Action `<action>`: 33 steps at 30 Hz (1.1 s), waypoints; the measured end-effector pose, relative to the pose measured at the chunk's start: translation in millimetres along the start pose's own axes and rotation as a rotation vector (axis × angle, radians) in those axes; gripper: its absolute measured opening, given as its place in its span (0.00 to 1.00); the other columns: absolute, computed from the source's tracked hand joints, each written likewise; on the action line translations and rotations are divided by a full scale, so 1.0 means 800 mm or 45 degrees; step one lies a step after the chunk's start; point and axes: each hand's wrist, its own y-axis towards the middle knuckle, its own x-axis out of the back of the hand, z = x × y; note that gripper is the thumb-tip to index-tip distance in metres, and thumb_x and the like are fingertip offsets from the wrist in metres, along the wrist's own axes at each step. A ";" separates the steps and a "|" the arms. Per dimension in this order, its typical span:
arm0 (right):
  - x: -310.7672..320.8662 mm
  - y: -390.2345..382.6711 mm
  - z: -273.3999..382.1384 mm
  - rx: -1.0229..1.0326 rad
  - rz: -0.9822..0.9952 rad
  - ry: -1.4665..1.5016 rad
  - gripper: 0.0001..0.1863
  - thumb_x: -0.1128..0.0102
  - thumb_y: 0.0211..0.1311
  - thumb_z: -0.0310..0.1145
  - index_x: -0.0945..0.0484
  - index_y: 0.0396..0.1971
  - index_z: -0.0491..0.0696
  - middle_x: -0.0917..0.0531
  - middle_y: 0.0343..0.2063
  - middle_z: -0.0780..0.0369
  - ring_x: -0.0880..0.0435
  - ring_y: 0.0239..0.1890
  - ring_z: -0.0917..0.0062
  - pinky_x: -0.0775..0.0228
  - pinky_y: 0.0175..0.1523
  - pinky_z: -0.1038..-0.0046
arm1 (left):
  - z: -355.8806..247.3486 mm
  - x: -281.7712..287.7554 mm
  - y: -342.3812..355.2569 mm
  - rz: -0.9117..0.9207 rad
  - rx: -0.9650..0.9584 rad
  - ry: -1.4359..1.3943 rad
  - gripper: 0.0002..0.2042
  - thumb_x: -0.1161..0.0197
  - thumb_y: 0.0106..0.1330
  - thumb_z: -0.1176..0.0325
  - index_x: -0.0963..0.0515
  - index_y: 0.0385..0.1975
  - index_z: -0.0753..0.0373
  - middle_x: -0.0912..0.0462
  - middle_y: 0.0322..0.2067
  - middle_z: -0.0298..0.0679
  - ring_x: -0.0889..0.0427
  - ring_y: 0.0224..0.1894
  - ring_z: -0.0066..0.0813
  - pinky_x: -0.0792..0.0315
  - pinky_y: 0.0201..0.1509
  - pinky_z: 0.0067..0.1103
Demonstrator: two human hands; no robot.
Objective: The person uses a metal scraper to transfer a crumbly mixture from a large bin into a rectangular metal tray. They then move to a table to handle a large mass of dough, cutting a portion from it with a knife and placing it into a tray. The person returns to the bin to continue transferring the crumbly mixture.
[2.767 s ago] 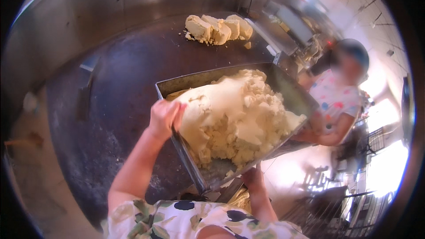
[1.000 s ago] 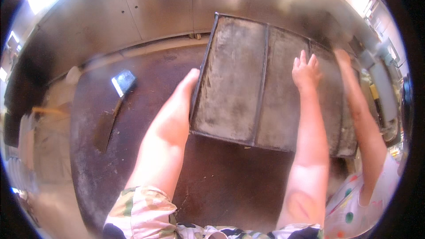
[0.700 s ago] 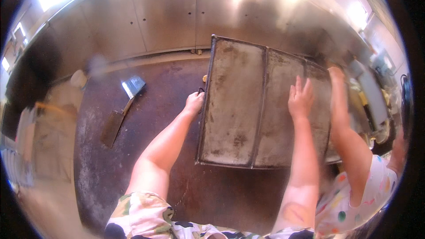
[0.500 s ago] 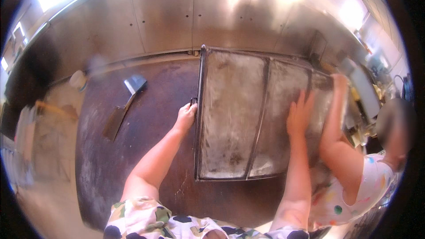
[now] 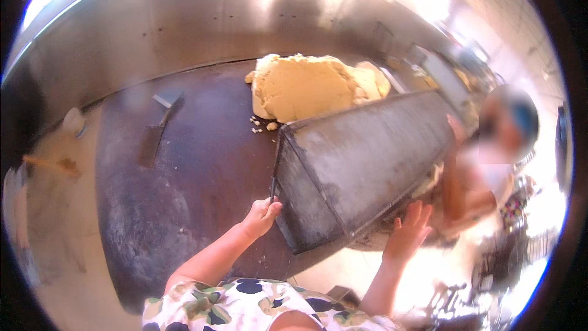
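Note:
A long dark metal bin [image 5: 380, 153] is tilted over the table, its outer panels facing up. My left hand [image 5: 262, 217] is closed around the handle at its left end. Beside the bin's near lower edge is my right hand [image 5: 408, 230], open with fingers spread; whether it touches the metal I cannot tell. Behind the bin a large mass of pale yellow dough [image 5: 306, 89] lies on the dark brown table [image 5: 208, 153], with small crumbs at its left. Another person's arm [image 5: 453, 178] reaches to the bin's right end.
A scraper-like tool [image 5: 153, 145] with a broad brown end and a silver end lies on the table's left part. A metal wall [image 5: 184, 49] runs along the back. The other person [image 5: 490, 171] stands at the right. Pale floor tiles [image 5: 361, 263] show below the bin.
The bin has tilted and come toward me, uncovering the dough behind it. My left hand moved nearer with the handle. My right hand left the bin's upper face and moved nearer.

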 end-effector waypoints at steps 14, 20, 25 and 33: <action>0.149 -0.321 0.072 -0.616 -0.317 0.270 0.37 0.64 0.66 0.62 0.50 0.68 0.55 0.49 0.69 0.62 0.51 0.69 0.67 0.60 0.70 0.62 | -0.105 -0.071 -0.271 0.627 -0.033 0.252 0.15 0.45 0.67 0.61 0.28 0.21 0.64 0.31 0.13 0.43 0.31 0.16 0.40 0.35 0.23 0.30; 0.285 -0.456 0.125 -0.464 -0.276 0.555 0.37 0.57 0.63 0.62 0.40 0.63 0.50 0.37 0.62 0.56 0.38 0.60 0.62 0.45 0.64 0.59 | -0.188 -0.091 -0.327 0.979 -0.919 0.456 0.15 0.31 0.51 0.56 0.28 0.16 0.58 0.29 0.12 0.38 0.28 0.15 0.41 0.33 0.21 0.32; 0.387 -0.614 0.091 -0.713 -0.947 0.575 0.34 0.59 0.65 0.59 0.37 0.60 0.48 0.30 0.54 0.55 0.30 0.54 0.61 0.34 0.55 0.58 | -0.278 -0.156 -0.397 1.111 -1.229 0.642 0.18 0.31 0.47 0.51 0.30 0.13 0.56 0.31 0.10 0.35 0.29 0.13 0.36 0.34 0.19 0.28; 0.648 -0.938 0.021 -0.902 -1.425 0.873 0.27 0.50 0.63 0.52 0.29 0.52 0.48 0.23 0.47 0.58 0.26 0.50 0.61 0.35 0.54 0.55 | -0.212 -0.365 -0.697 1.839 -1.031 0.917 0.21 0.44 0.60 0.45 0.25 0.21 0.59 0.23 0.15 0.40 0.22 0.19 0.43 0.29 0.24 0.32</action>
